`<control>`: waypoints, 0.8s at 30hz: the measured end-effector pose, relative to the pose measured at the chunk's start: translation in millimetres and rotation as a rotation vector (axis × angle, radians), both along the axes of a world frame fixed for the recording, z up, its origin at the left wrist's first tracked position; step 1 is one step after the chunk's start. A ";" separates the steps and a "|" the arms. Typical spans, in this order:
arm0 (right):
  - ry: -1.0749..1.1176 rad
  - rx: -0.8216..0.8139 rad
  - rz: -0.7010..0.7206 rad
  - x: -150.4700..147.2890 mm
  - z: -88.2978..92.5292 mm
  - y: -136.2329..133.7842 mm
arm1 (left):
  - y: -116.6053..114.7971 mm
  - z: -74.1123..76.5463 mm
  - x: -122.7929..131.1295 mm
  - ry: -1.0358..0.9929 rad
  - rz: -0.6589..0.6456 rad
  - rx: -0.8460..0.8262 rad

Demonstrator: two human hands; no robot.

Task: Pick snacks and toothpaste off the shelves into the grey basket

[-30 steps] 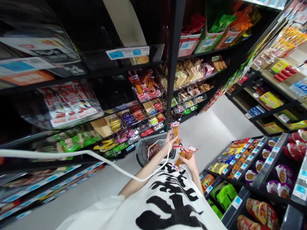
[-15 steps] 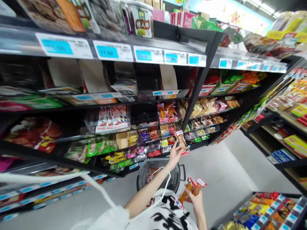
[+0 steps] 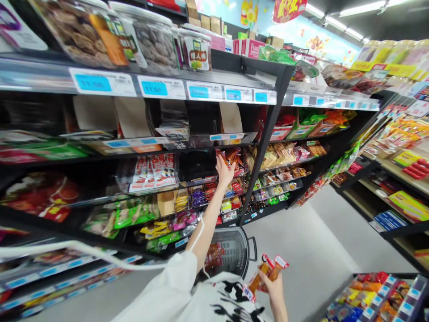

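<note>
My left hand is raised to the middle shelf and reaches into a display of red and orange snack packets. Its fingers close on one packet there. My right hand is low by my white printed shirt and grips a few orange snack packets with red and white tops. A dark grey shopping basket hangs below my left forearm with a red packet inside it.
Black shelving full of packaged snacks with blue price tags runs along the left. A low display of packets stands at the lower right, and more shelves line the right. Grey aisle floor lies between. A white cord crosses the lower left.
My head has tilted up from the basket to the shelves. My left hand rose with one packet from beside my right hand up to the middle shelf. My right hand stayed low with its packets.
</note>
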State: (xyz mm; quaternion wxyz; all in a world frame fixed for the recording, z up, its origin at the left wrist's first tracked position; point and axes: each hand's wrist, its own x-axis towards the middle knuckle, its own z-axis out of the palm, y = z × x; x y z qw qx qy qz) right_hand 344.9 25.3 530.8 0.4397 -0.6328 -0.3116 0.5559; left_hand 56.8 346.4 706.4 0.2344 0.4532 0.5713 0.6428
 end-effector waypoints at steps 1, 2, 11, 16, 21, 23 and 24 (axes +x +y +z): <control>0.002 0.023 -0.020 0.7 -1.3 0.2 | -6.4 -0.3 4.6 0.124 0.046 0.028; 0.007 0.046 -0.059 0.8 -1.8 0.5 | -17.1 -5.0 13.1 0.205 0.054 0.057; 0.134 0.066 -0.360 -4.6 20.4 12.1 | -198.7 -124.9 128.2 0.128 -0.875 -0.406; 0.157 0.050 -0.510 -6.1 11.8 13.5 | -267.4 -153.8 141.9 0.077 -1.076 -0.580; 0.140 0.080 -0.654 -6.7 9.1 7.2 | -285.2 -155.4 142.0 0.080 -1.023 -0.600; 0.133 0.113 -0.699 -5.9 11.9 5.9 | -284.1 -151.4 141.9 0.022 -0.987 -0.615; 0.131 0.120 -0.709 -5.4 13.4 5.5 | -282.9 -148.5 141.5 -0.002 -0.970 -0.619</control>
